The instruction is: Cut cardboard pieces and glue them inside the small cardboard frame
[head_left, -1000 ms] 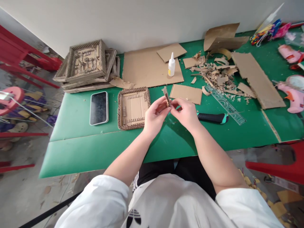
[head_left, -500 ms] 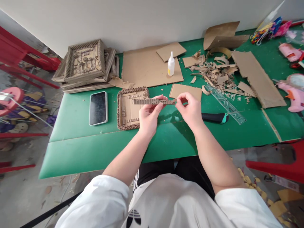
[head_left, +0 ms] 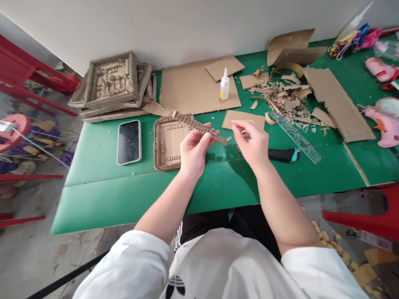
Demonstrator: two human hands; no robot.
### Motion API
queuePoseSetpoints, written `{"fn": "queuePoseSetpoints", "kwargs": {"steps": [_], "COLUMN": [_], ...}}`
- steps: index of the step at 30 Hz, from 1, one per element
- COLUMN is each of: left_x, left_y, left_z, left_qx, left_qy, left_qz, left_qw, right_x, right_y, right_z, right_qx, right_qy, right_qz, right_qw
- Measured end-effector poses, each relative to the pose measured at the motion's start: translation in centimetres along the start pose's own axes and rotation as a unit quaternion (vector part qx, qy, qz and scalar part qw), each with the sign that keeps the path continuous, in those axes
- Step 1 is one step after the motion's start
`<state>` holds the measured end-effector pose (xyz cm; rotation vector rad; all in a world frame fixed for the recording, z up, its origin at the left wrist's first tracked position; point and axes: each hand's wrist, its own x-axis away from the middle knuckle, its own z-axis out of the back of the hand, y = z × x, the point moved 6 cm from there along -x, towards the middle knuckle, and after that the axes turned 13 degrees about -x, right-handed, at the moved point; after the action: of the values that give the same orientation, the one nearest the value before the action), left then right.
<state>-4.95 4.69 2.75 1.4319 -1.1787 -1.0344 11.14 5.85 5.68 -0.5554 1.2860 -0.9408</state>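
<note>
My left hand is closed on a narrow corrugated cardboard strip, pinched between thumb and fingers. The strip slants, its far end up to the left, above a shallow cardboard tray with ridged edges. Off the strip's lower right end, my right hand hovers apart from it, thumb and forefinger parted and nothing visible between them. A tiny scrap of cardboard shows in the gap between strip and right hand. Part of the tray is hidden behind the left hand and strip.
A phone lies left of the tray, below stacked cardboard trays. A glue bottle stands on a cardboard sheet. Rightward are a cutter knife, a clear ruler, cardboard scraps and a pink glue gun.
The strip has tilted from nearly level, its left end rising and right end dropping. My right hand has let go of its end and moved slightly right.
</note>
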Motion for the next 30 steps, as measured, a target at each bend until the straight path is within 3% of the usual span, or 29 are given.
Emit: {"fn": "queuePoseSetpoints", "kwargs": {"steps": [3, 6, 13, 19, 25, 30], "left_x": [0.2, 0.3, 0.4, 0.4, 0.2, 0.3], "left_y": [-0.3, -0.2, 0.1, -0.3, -1.3, -0.6], "left_z": [-0.3, -0.3, -0.5, -0.6, -0.5, -0.4], "left_qx": [-0.025, -0.059, -0.107, -0.079, 0.008, -0.057], "left_qy": [-0.007, -0.006, -0.018, -0.022, -0.028, -0.024], "left_qz": [-0.015, -0.047, -0.073, -0.034, 0.054, 0.023], "left_qw": [1.0, 0.997, 0.991, 0.996, 0.998, 0.998], "right_x": [0.5, 0.7, 0.8, 0.7, 0.5, 0.5], "right_y": [-1.5, -1.8, -1.8, -1.2, -1.1, -0.9], "right_z": [-1.2, -1.9, -2.2, -2.4, -2.2, -2.4], "right_qx": [0.008, 0.048, 0.076, 0.063, -0.055, -0.084], "right_qy": [-0.06, -0.096, -0.097, -0.108, -0.118, -0.144], "right_qz": [0.068, 0.086, 0.104, 0.055, -0.017, -0.049], "right_qw": [0.996, 0.99, 0.987, 0.991, 0.991, 0.985]}}
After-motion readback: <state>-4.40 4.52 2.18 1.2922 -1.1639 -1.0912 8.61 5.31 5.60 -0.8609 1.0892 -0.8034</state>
